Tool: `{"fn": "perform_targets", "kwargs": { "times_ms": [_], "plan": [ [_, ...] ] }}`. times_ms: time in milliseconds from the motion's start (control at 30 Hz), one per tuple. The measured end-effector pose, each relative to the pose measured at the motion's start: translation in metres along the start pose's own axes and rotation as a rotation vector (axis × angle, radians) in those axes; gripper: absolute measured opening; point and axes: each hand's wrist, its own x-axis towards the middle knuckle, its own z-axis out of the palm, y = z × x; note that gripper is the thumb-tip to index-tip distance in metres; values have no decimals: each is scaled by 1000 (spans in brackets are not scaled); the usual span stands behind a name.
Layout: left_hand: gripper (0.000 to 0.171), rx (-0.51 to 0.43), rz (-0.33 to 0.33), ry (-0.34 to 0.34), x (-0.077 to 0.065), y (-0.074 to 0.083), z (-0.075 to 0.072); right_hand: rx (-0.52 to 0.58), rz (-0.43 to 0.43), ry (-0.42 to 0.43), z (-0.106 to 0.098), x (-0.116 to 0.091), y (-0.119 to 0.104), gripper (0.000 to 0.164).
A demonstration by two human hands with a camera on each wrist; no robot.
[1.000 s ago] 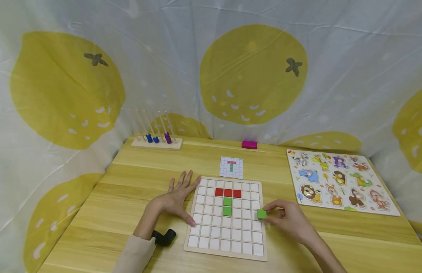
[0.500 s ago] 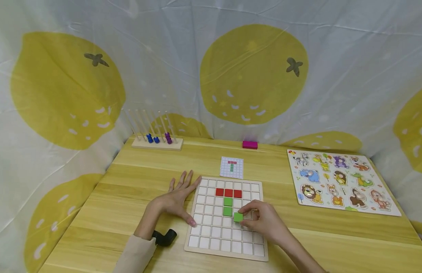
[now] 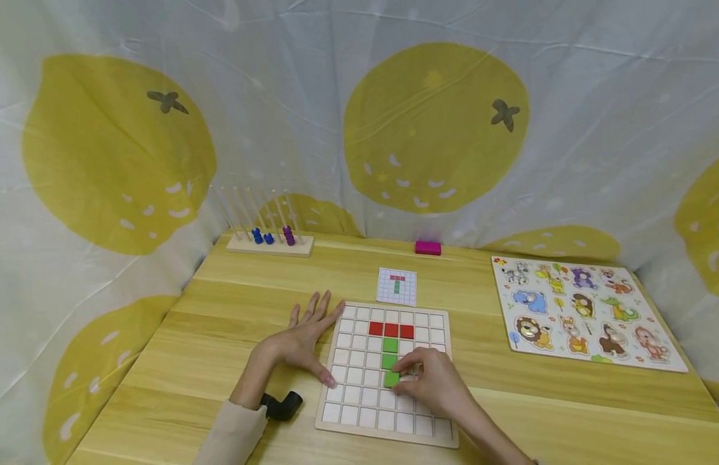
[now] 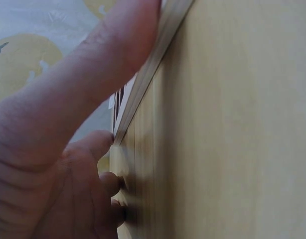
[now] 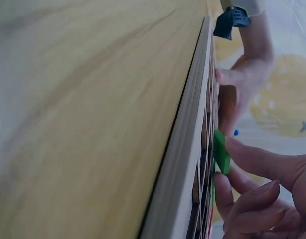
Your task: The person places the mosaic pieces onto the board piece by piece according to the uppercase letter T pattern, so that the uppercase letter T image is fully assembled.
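My right hand [image 3: 431,381] pinches a green square tile [image 3: 391,379] between thumb and fingers, over the wooden grid board [image 3: 367,420]. In the right wrist view the green tile [image 5: 222,152] is tilted at the board's surface. Directly above it in the head view lie two green tiles [image 3: 389,345] in one column, topped by a row of three red tiles [image 3: 391,330]. With fingers spread, my left hand [image 3: 298,342] rests along the board's left edge. Its thumb [image 4: 108,59] touches the edge in the left wrist view.
A pattern card [image 3: 396,287] showing a red and green T lies behind the board. Farther back are a pegged stand [image 3: 270,245] with beads and a magenta block [image 3: 427,248]. An animal puzzle [image 3: 588,313] lies at the right. Patterned cloth [image 3: 278,129] hangs behind.
My right hand has moved left with the green tile, from the board's right edge to the spot below the other green tiles. My left hand has stayed in place.
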Motion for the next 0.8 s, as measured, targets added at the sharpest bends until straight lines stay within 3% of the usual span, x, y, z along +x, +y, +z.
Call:
{"fn": "perform_targets", "kwargs": {
  "times_ms": [233,800],
  "plan": [
    [147,6,-2,4,0,0,0,-15,-41,17,5,1,0,20],
    [146,1,0,1,1,0,1,-16,-47,35,8,3,3,21]
  ]
}}
